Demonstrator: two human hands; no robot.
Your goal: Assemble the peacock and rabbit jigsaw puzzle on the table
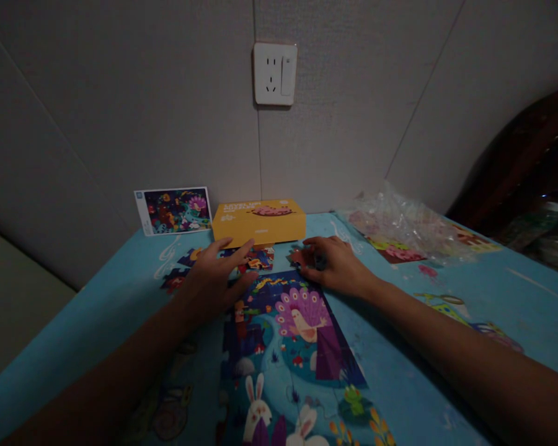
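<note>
A partly joined jigsaw puzzle (279,359) lies flat before me, showing a pink peacock, rabbits and a frog. My left hand (218,272) is open over its upper left edge, fingers spread above loose puzzle pieces (260,259). Beyond the puzzle's top right corner, my right hand (337,263) has its thumb and fingers closed on a puzzle piece (296,255). A dark bit shows between thumb and fingers there, and I cannot make out its print. More loose pieces (173,280) lie left of my left hand, partly covered by it.
Against the wall stand a yellow puzzle box (260,226) and a picture card (174,210) of the scene. A clear plastic bag (400,223) lies at the back right over printed sheets (397,252). The blue patterned tablecloth (400,384) covers the table. A socket (275,74) is on the wall.
</note>
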